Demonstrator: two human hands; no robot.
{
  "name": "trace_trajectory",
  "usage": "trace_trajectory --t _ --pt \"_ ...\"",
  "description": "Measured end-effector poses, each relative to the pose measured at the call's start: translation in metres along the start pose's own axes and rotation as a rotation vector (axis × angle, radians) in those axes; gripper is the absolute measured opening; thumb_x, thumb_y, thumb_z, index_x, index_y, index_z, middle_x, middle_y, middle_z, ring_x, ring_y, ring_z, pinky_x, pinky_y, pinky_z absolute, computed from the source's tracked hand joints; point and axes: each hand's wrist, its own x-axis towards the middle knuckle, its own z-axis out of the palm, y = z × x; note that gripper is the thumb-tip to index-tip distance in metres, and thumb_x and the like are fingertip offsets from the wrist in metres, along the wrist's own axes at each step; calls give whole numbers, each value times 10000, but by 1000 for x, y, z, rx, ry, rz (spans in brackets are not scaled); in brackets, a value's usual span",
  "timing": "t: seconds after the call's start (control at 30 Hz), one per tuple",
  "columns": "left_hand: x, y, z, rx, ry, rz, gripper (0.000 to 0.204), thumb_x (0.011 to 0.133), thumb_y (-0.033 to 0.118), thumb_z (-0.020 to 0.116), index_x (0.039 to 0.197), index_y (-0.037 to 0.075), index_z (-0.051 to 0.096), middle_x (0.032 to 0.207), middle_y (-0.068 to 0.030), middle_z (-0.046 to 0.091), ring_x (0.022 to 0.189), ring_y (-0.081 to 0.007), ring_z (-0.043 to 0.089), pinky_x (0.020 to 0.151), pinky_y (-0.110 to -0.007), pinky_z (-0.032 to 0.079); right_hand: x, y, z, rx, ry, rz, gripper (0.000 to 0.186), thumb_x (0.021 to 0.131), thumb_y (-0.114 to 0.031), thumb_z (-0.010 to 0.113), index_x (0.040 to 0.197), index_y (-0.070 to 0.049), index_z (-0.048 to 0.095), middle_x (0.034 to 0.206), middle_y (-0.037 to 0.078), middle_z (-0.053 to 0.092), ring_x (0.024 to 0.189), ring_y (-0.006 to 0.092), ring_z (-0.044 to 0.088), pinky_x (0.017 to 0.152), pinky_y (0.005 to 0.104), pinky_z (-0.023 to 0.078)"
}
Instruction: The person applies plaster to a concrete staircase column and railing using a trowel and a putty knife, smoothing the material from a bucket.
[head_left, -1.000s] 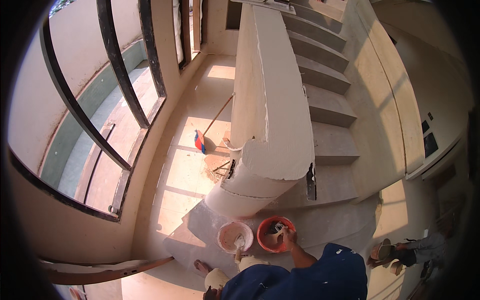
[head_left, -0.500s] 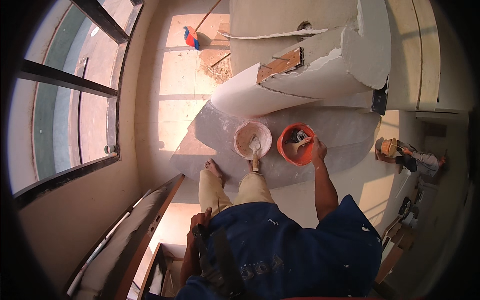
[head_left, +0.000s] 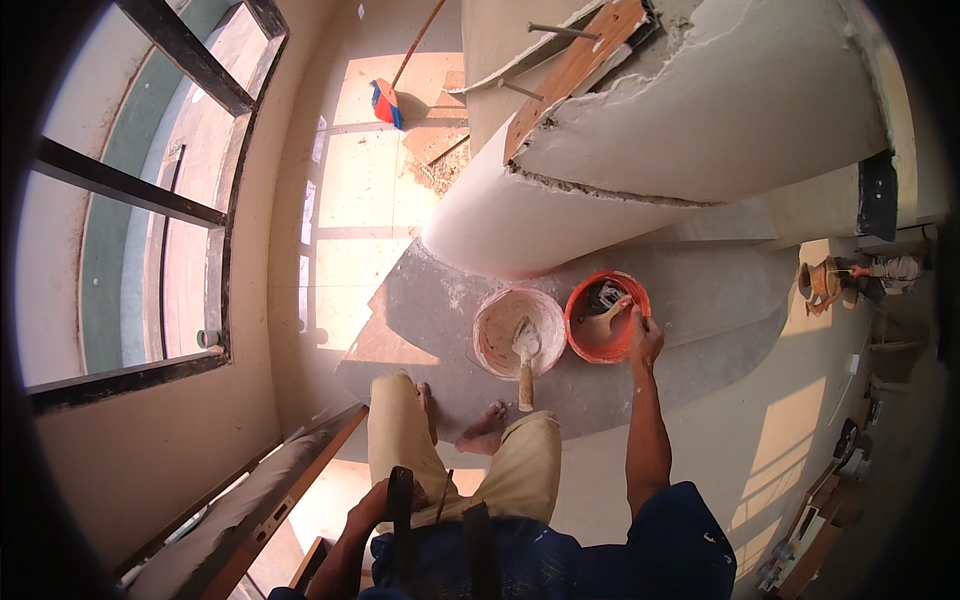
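Observation:
My right hand point(head_left: 647, 338) is closed on the right-hand rim of a red bucket point(head_left: 612, 351) standing on the grey sheet. Inside the bucket lie a brush point(head_left: 604, 319) with a pale head and some grey-white items that I cannot make out. Just left of it stands a whitish, plaster-smeared bucket point(head_left: 490, 345). A trowel point(head_left: 526, 346) coated in white leans in that one, its wooden handle sticking out toward me. My left hand point(head_left: 384, 497) is low by my thigh, beside a dangling black strap point(head_left: 399, 495); its fingers are partly hidden.
A curved white plastered structure point(head_left: 590, 215) rises beyond the buckets, with a nailed wooden board point(head_left: 575, 65) on top. Left are a barred window point(head_left: 165, 190) and a wooden frame point(head_left: 290, 490). A broom point(head_left: 385, 103) lies far off. A co-worker point(head_left: 890, 272) is at right.
My view has shifted, and the white structure looms larger. My feet have changed position. My right hand stays at the red bucket's rim; my left hand appears lower by my thigh.

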Motion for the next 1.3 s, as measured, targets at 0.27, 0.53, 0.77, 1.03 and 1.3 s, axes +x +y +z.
trace_trajectory --t 0.27,0.53,0.77,1.03,1.3 --pt "265 -16 -34 -164 762 181 560 960 397 673 1337 20 501 1286 -277 524 1092 -430 604 918 -483 512 10 63 70 331 249 -75 492 994 -399 619 759 31 578 640 37 468 641 126 397 582 342 370" --pt "405 -46 -4 -249 876 313 745 1019 489 535 1457 -76 324 1409 -320 401 1294 -467 467 1068 -509 412 84 117 85 294 500 -163 431 1043 -365 542 1234 16 606 1144 197 644 1031 307 633 878 410 499" --pt "432 -73 1 -362 1026 517 593 1033 380 542 1407 -58 399 1377 -298 440 1274 -445 482 1082 -494 387 52 157 133 278 747 -289 608 1028 -372 565 1487 -1 418 1517 248 404 1392 384 423 1131 483 370" --pt "434 -73 10 -285 1202 677 402 981 207 588 1286 -45 514 1287 -252 520 1218 -412 510 1053 -485 382 -106 168 153 357 624 -269 310 983 -194 650 1213 9 610 1173 146 605 1074 271 568 910 397 463" --pt "429 -69 11 -201 1273 691 361 937 163 612 1242 -24 560 1271 -226 552 1202 -401 513 1041 -498 366 -180 158 220 413 323 -315 262 915 -166 709 1114 -6 651 1020 109 584 887 216 563 771 341 469"
